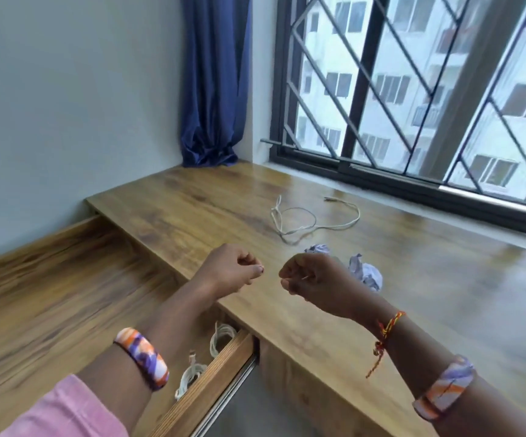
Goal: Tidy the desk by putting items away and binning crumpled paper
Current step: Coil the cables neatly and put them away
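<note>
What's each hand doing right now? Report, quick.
Left hand: fingers curled, holding nothing visible.
Right hand: fingers curled, holding nothing visible.

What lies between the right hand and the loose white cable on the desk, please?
In the head view, one crumpled paper ball lies between the right hand and the white cable.

Hands: two, the left hand point(228, 271) and the right hand point(313, 283)
Crumpled paper balls: two point(318, 249) point(366, 272)
Loose white cables on the desk: one point(312, 220)
Coiled white cables in the open drawer: at least two point(220, 339) point(190, 373)
Patterned bangles: two point(143, 357) point(444, 387)
</note>
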`<state>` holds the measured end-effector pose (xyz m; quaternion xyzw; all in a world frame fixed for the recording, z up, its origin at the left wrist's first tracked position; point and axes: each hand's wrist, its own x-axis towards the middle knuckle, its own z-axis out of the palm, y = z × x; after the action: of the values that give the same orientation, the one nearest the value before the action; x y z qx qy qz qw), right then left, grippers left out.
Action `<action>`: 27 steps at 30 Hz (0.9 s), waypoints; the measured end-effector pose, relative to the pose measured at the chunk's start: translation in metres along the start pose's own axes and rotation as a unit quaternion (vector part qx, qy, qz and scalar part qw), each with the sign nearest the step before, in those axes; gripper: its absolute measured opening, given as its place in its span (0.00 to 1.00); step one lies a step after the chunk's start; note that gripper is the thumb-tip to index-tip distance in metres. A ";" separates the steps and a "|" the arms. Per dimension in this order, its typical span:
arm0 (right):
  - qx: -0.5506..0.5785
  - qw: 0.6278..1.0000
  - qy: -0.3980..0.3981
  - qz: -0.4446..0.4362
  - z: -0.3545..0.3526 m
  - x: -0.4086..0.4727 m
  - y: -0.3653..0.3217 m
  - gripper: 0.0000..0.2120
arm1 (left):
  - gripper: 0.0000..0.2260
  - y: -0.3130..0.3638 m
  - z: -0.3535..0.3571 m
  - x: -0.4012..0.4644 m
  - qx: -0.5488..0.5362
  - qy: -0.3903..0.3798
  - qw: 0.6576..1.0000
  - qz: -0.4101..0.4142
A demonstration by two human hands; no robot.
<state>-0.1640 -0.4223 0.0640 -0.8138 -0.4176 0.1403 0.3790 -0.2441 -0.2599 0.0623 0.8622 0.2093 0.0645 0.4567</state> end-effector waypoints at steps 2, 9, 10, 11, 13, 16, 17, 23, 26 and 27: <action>-0.030 0.999 0.021 0.006 -0.023 0.009 0.011 0.06 | 0.06 0.009 0.006 0.026 0.004 0.000 1.000 0.007; -0.054 0.997 0.027 0.052 -0.083 0.070 0.078 0.07 | 0.05 0.017 0.026 0.142 0.121 0.047 0.990 0.055; -0.052 0.996 0.023 0.069 -0.089 0.082 0.089 0.08 | 0.05 0.020 0.030 0.158 0.144 0.055 0.986 0.064; -0.047 0.995 0.018 0.087 -0.094 0.094 0.100 0.08 | 0.05 0.021 0.036 0.173 0.166 0.056 0.982 0.072; -0.037 0.991 0.001 0.128 -0.101 0.117 0.121 0.10 | 0.11 0.025 0.051 0.197 0.218 0.026 0.972 0.081; 0.061 0.972 -0.012 0.226 -0.100 0.142 0.148 0.15 | 0.19 0.027 0.073 0.225 0.321 -0.034 0.942 0.094; 0.145 0.953 0.001 0.265 -0.099 0.149 0.158 0.18 | 0.19 0.027 0.079 0.234 0.347 -0.042 0.933 0.090; 0.482 0.764 0.133 0.407 -0.100 0.184 0.191 0.12 | 0.09 0.036 0.093 0.260 0.301 0.012 0.939 0.166; 0.545 0.722 0.188 0.382 -0.113 0.188 0.188 0.12 | 0.07 0.068 0.092 0.262 0.198 0.067 0.930 0.302; 0.569 0.714 0.203 0.355 -0.126 0.186 0.182 0.12 | 0.07 0.085 0.092 0.260 0.177 0.068 0.919 0.346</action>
<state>0.1227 -0.4055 0.0315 -0.5419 0.1478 0.3069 0.7683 0.0440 -0.2627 0.0578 0.9412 -0.0636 0.2386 0.2307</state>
